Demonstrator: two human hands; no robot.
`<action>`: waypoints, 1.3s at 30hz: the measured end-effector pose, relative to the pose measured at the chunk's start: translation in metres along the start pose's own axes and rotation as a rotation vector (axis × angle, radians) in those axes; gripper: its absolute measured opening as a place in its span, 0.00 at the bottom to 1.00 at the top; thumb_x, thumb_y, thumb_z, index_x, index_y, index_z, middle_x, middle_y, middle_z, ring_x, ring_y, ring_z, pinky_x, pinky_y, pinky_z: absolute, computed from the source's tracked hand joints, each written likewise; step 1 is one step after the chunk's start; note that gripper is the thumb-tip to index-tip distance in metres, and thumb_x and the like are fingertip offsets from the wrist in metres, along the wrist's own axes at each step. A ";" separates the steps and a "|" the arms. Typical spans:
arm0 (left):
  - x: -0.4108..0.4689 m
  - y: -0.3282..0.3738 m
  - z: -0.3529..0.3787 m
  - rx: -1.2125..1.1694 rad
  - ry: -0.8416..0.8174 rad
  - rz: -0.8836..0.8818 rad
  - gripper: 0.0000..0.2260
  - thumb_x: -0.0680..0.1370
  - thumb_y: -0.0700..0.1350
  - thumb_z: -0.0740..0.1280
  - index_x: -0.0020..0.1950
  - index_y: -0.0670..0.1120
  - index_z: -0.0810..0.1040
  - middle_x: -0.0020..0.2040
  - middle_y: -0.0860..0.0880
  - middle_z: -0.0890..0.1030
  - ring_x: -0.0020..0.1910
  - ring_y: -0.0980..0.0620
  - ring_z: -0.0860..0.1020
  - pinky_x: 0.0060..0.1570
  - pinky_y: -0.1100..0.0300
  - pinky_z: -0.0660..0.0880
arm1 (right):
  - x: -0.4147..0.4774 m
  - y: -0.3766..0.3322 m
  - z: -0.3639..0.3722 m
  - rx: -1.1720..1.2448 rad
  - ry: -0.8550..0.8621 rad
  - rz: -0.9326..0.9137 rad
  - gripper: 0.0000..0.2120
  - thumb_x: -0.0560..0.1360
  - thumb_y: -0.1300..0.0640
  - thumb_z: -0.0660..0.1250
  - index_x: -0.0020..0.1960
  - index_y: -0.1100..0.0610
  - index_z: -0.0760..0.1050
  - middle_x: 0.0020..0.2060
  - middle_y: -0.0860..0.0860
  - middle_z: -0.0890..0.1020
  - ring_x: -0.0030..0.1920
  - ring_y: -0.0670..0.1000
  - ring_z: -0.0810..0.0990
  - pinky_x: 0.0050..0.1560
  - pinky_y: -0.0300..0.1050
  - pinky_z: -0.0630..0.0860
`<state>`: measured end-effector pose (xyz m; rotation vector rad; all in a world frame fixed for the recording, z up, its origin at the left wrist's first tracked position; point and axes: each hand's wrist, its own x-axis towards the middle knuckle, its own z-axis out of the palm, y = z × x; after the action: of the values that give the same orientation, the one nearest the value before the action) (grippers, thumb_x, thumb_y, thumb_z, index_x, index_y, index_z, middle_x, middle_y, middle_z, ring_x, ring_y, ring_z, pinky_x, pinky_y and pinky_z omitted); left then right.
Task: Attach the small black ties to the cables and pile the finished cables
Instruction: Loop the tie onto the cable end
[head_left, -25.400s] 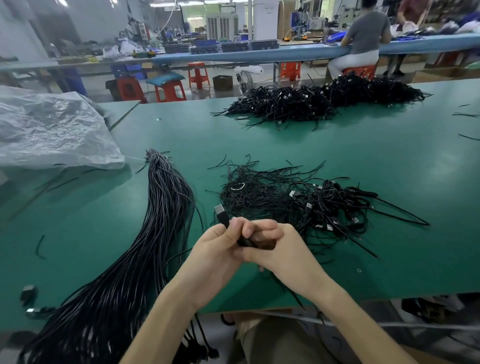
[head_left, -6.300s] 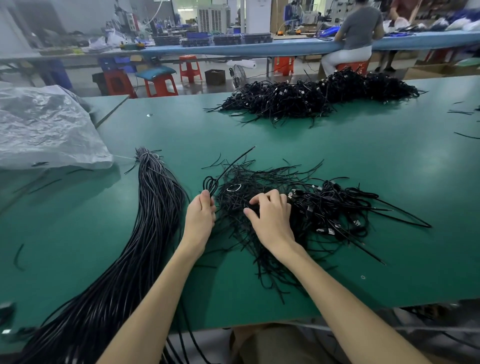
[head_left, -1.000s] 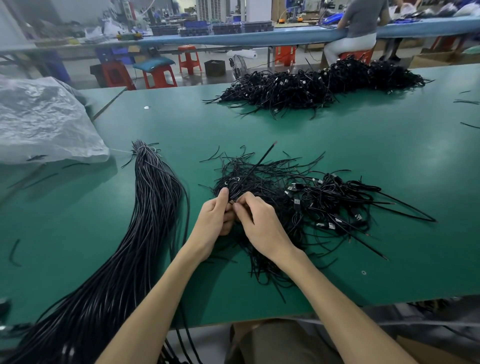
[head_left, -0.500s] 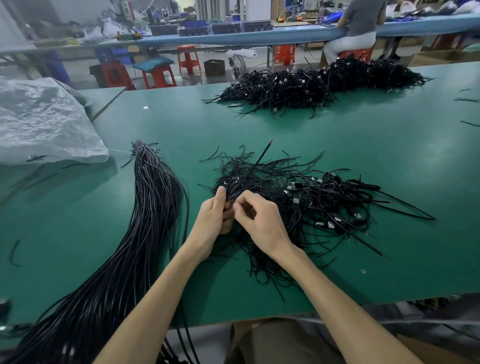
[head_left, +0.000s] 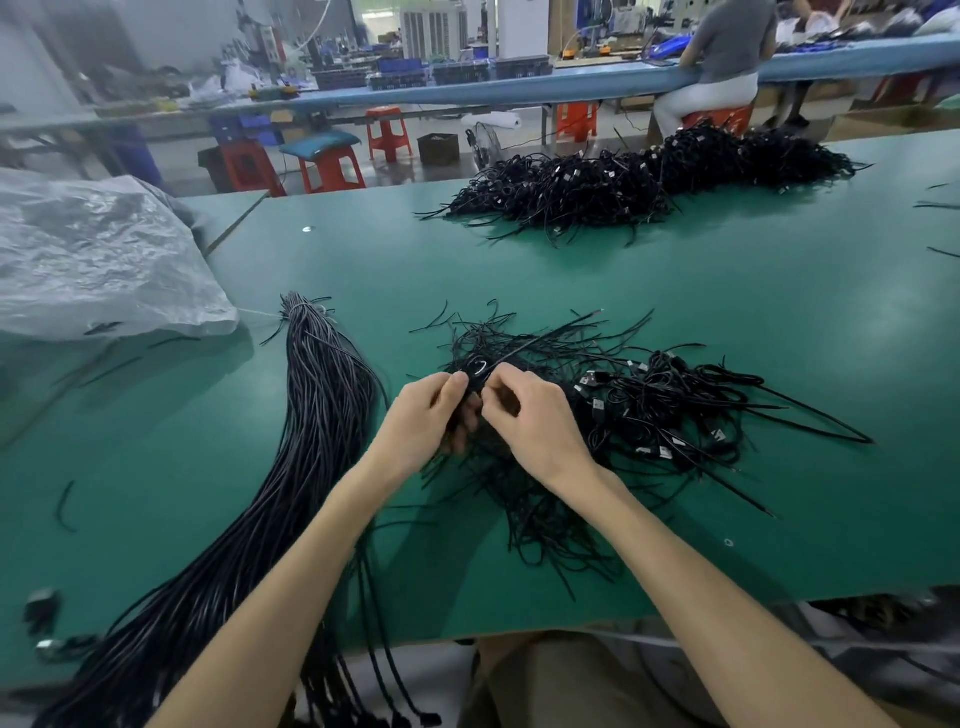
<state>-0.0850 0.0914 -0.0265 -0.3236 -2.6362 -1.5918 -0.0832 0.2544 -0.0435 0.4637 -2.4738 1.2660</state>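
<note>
Together, left hand and right hand pinch ties.

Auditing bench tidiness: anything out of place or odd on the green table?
Minor: a stray tie lies alone left of the cable bundle, more ties lie loose at the far right, and the bundle's near end hangs off the table.

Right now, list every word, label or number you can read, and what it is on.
No readable text anywhere.
USB plugs in the near cable heap: any marks too small.
Blue crates on the far bench: too blurred.
</note>
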 end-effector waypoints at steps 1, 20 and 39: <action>-0.001 0.004 -0.002 0.065 -0.012 -0.004 0.15 0.87 0.47 0.57 0.45 0.44 0.77 0.31 0.55 0.82 0.27 0.56 0.78 0.32 0.66 0.72 | 0.001 -0.002 -0.003 -0.043 -0.004 -0.015 0.08 0.79 0.58 0.66 0.41 0.53 0.72 0.33 0.42 0.74 0.39 0.48 0.72 0.44 0.48 0.69; -0.041 0.049 -0.010 0.431 0.105 0.594 0.27 0.77 0.27 0.68 0.70 0.51 0.78 0.75 0.57 0.69 0.75 0.53 0.65 0.72 0.51 0.65 | -0.038 -0.053 -0.054 0.370 -0.036 -0.074 0.12 0.81 0.61 0.66 0.41 0.50 0.71 0.32 0.43 0.72 0.31 0.45 0.65 0.34 0.38 0.65; -0.059 0.053 -0.001 0.161 0.003 0.436 0.16 0.82 0.31 0.61 0.49 0.54 0.72 0.42 0.56 0.76 0.42 0.57 0.75 0.43 0.70 0.70 | -0.058 -0.053 -0.060 0.436 0.005 -0.054 0.07 0.81 0.57 0.67 0.45 0.52 0.77 0.35 0.49 0.77 0.34 0.50 0.72 0.36 0.44 0.68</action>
<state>-0.0166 0.1059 0.0117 -0.8159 -2.4429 -1.2332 -0.0001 0.2822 0.0032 0.6239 -2.1568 1.7836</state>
